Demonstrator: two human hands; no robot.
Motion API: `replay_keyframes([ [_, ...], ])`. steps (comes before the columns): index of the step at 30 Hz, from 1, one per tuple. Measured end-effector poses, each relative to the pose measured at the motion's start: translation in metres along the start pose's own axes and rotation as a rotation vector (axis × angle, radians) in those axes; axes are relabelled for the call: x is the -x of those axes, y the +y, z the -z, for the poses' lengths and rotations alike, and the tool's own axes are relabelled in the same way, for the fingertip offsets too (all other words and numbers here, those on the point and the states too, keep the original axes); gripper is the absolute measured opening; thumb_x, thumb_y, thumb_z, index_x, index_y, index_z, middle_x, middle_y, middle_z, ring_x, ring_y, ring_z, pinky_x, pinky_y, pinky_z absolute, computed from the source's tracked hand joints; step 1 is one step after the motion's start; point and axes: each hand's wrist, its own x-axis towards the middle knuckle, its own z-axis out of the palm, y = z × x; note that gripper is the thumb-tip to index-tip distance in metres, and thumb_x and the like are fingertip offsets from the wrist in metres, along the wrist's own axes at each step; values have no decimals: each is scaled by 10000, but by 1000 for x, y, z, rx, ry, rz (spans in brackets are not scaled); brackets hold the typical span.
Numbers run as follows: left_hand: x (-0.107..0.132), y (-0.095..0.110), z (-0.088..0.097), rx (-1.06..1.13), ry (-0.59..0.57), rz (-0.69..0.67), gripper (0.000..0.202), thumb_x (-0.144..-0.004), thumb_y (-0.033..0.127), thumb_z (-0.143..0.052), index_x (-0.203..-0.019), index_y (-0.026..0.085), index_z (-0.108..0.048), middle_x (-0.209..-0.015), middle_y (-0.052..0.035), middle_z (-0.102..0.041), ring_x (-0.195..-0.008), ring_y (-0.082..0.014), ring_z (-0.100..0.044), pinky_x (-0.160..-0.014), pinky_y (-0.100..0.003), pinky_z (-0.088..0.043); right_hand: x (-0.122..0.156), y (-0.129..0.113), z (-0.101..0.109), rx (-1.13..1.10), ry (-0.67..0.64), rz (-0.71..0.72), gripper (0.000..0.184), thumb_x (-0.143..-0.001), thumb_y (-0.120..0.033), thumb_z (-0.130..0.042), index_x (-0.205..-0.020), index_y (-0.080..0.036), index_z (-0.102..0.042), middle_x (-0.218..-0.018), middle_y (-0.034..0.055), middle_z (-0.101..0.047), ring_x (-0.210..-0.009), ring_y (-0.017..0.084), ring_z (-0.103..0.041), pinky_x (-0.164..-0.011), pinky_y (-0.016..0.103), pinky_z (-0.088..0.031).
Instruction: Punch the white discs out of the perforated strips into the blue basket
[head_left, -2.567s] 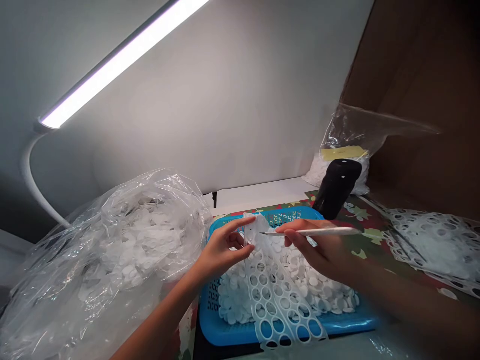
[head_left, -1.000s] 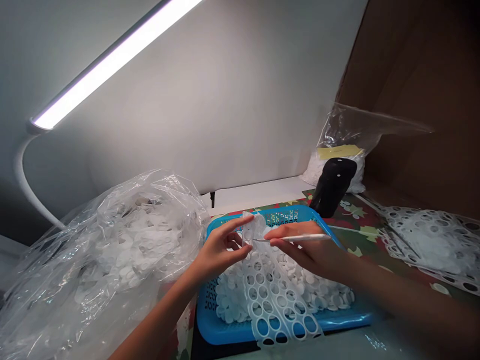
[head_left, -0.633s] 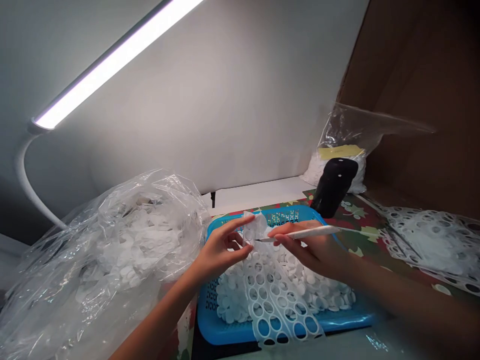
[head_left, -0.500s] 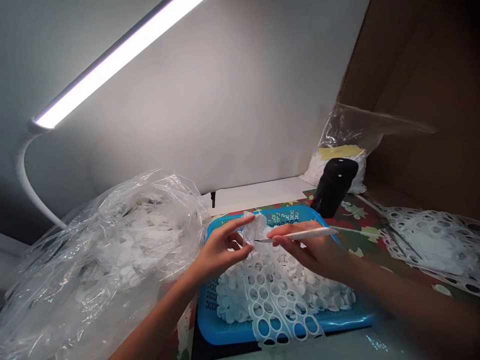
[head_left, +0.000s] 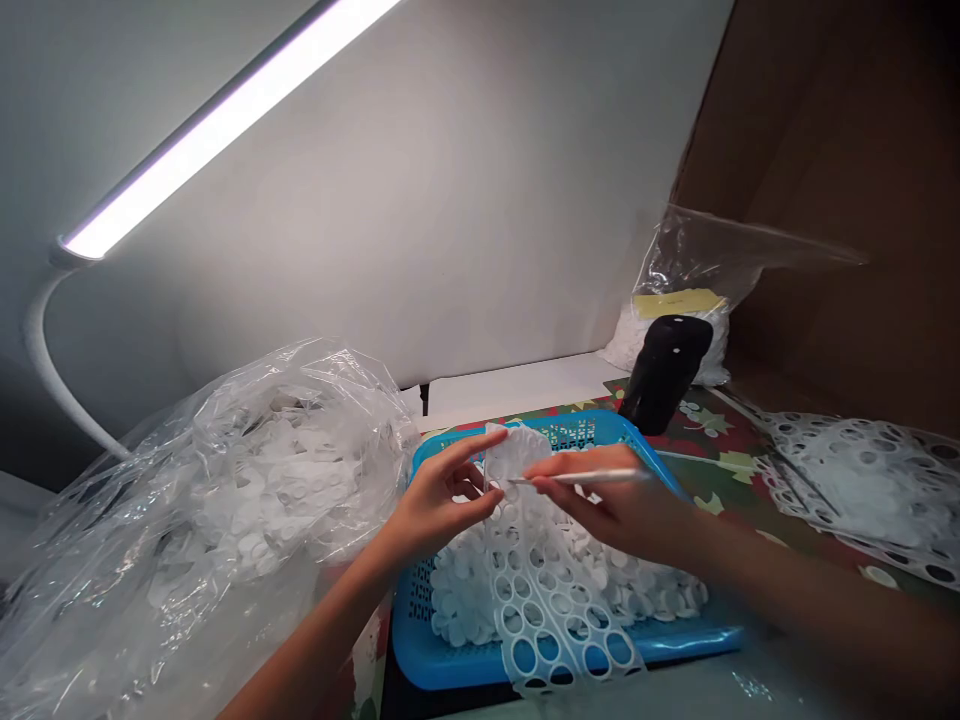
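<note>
My left hand [head_left: 448, 490] pinches the left edge of a translucent white sheet [head_left: 536, 600] between thumb and fingers. Rows of round holes run down the sheet's lower part, while its upper end looks unpunched or still filled. In my right hand [head_left: 600, 495] is a slim white pen-like tool [head_left: 589, 477], its thin tip pointing left at the sheet close to my left thumb. Both hands hover over a blue plastic basket [head_left: 457, 675]. Many small white discs [head_left: 664, 595] are heaped in it, and the sheet hangs over them and across the near rim.
A big clear plastic bag [head_left: 277, 480] of white pieces fills the left side. Several punched sheets [head_left: 870, 490] lie at right. Behind the basket stand a black object [head_left: 666, 370] and a clear bag with a yellow label [head_left: 679, 303]. A lit lamp [head_left: 225, 130] hangs above.
My right hand with the tool has shifted slightly left, and the tool is tilted differently. The sheet's upper end looks flatter and wider. My left hand keeps its hold.
</note>
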Motion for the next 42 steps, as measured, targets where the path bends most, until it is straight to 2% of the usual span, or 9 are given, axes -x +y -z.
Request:
replay_keyframes([
  [2, -1, 1, 0, -1, 12, 30, 554, -768, 215, -581, -1301, 231, -429, -1090, -68, -577, -638, -79, -487, -636, -246, -500, 1, 0, 2, -10, 103, -7, 206, -917, -196, -411, -821, -167, -591, -678, -1, -654, -544, 84, -576, -511, 208, -419],
  [4, -1, 1, 0, -8, 16, 51, 567, -765, 220, -577, -1309, 223, -419, -976, -53, -601, -630, -88, -491, -621, -249, -493, 3, -1, 4, -19, 129, -9, 211, -920, -207, -396, -824, -163, -579, -608, -7, -610, -522, 89, -557, -494, 210, -408],
  [8, -2, 2, 1, -24, 20, 38, 575, -755, 213, -573, -1309, 234, -422, -992, -53, -581, -632, -89, -483, -633, -262, -483, 4, -1, 2, -55, 68, -2, 183, -918, -211, -402, -866, -163, -571, -626, -9, -597, -527, 86, -540, -488, 205, -394],
  [13, -1, 2, 1, -99, 15, 18, 588, -745, 162, -557, -1311, 240, -419, -774, 3, -539, -635, -100, -466, -635, -249, -454, 3, 0, 0, -79, 0, -2, 162, -921, -228, -423, -908, -180, -578, -646, -25, -589, -501, 71, -483, -491, 207, -364],
  [18, 0, -1, 1, -95, 6, 11, 594, -752, 145, -546, -1319, 251, -401, -723, 24, -488, -632, -97, -452, -617, -231, -436, 4, 1, 1, -88, -102, -39, 194, -925, -255, -425, -954, -162, -593, -599, -34, -528, -531, 80, -482, -526, 212, -367],
  [24, -1, 0, 1, -60, -18, 19, 617, -741, 129, -546, -1325, 246, -386, -776, 10, -523, -628, -93, -456, -622, -241, -437, 2, -2, 2, -57, -112, -18, 198, -923, -250, -429, -962, -161, -601, -622, -30, -569, -546, 77, -506, -534, 199, -383],
  [28, -1, 1, 1, -70, -15, 20, 618, -738, 120, -543, -1323, 248, -389, -733, 27, -504, -609, -88, -442, -601, -229, -424, 1, -6, 3, -33, -89, 3, 176, -912, -226, -450, -931, -160, -613, -650, -23, -618, -558, 75, -536, -545, 194, -392],
  [35, -1, 0, 0, -65, -10, 25, 617, -739, 102, -540, -1320, 252, -394, -745, 28, -509, -602, -80, -432, -593, -219, -415, 1, -4, 3, -31, -112, -17, 205, -916, -238, -437, -928, -143, -618, -611, -23, -595, -532, 77, -523, -527, 197, -391],
  [42, -1, -1, 1, -49, -15, 11, 612, -739, 107, -544, -1313, 266, -402, -974, -24, -563, -616, -70, -440, -578, -208, -417, 0, -2, -2, 16, -114, 77, 197, -922, -217, -435, -974, -151, -614, -815, 16, -690, -663, 99, -604, -588, 215, -420],
])
